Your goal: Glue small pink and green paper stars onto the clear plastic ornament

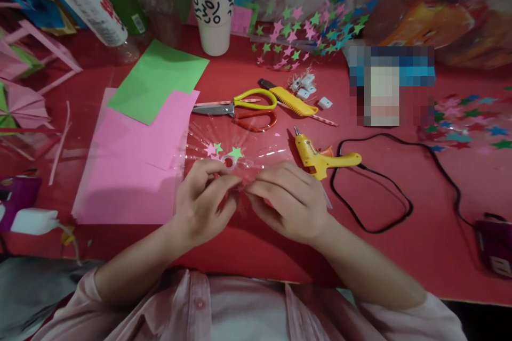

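My left hand [202,197] and my right hand [286,197] meet at the table's near middle, both with fingers pinched on a clear plastic sheet [224,141] that lies on the red table [400,256]. Small pink and green paper stars [236,153] and a small clear ring [229,160] sit on the sheet just beyond my fingertips. What else lies between my fingers is hidden. A yellow glue gun [320,157] rests just right of my right hand, its black cord [384,213] looping to the right.
Pink paper [132,170] and green paper [158,80] lie to the left. Yellow and red scissors [244,109], a yellow utility knife [290,100] and small white pieces [306,85] lie beyond. A white cup [214,5], bottles and scattered paper stars [312,26] line the back.
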`<state>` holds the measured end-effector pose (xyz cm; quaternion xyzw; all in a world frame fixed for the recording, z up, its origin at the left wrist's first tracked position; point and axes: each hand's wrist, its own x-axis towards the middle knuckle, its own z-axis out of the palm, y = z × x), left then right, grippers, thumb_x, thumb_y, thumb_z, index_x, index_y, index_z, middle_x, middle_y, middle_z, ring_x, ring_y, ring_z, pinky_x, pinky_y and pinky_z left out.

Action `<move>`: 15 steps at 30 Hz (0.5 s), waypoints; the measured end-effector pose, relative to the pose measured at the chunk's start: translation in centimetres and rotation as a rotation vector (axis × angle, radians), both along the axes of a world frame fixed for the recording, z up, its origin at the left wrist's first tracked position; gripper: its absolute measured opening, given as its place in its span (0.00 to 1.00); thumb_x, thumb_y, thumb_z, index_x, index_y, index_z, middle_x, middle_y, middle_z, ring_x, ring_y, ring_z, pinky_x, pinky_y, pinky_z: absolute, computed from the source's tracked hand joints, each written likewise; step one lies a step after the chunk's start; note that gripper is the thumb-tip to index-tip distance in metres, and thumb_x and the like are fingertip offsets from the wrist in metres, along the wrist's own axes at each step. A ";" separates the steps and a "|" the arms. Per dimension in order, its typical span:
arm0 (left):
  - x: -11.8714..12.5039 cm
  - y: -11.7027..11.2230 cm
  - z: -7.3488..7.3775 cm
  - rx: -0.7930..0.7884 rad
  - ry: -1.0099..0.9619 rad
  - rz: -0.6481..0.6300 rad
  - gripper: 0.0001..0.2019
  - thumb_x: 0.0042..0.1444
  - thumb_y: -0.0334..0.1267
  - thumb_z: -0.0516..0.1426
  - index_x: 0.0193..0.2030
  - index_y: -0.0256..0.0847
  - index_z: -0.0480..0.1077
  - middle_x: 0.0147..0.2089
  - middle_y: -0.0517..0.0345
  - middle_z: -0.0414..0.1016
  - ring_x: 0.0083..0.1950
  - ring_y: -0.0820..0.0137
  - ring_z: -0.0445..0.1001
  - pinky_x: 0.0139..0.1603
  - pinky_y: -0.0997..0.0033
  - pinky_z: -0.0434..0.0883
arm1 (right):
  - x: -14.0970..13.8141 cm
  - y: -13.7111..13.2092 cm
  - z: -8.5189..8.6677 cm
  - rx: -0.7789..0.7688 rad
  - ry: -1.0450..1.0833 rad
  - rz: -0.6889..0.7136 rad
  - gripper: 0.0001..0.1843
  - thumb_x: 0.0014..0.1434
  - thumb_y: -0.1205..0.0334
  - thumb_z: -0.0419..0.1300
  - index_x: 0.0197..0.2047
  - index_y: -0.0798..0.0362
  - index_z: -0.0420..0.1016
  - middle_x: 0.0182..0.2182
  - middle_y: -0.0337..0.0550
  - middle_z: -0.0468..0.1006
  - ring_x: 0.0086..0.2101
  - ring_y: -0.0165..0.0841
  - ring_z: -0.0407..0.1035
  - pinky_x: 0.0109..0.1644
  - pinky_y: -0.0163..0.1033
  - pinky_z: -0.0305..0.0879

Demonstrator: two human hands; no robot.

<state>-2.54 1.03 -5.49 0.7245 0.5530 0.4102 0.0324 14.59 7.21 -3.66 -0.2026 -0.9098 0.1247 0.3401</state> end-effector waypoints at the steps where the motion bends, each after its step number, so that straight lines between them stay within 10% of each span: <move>1: 0.0 0.0 0.0 -0.008 -0.006 -0.001 0.12 0.50 0.22 0.58 0.40 0.40 0.69 0.38 0.58 0.67 0.38 0.73 0.68 0.38 0.72 0.69 | 0.0 0.0 0.0 -0.035 0.005 -0.006 0.05 0.58 0.72 0.58 0.36 0.54 0.71 0.31 0.44 0.76 0.31 0.31 0.68 0.36 0.37 0.69; 15: 0.0 0.0 1.1 -0.218 -0.172 -0.076 0.05 0.54 0.31 0.58 0.39 0.40 0.69 0.39 0.54 0.68 0.40 0.70 0.69 0.35 0.71 0.72 | -0.8 -0.3 0.6 -0.492 0.077 -0.131 0.05 0.59 0.70 0.57 0.31 0.52 0.70 0.29 0.38 0.74 0.32 0.28 0.69 0.35 0.34 0.67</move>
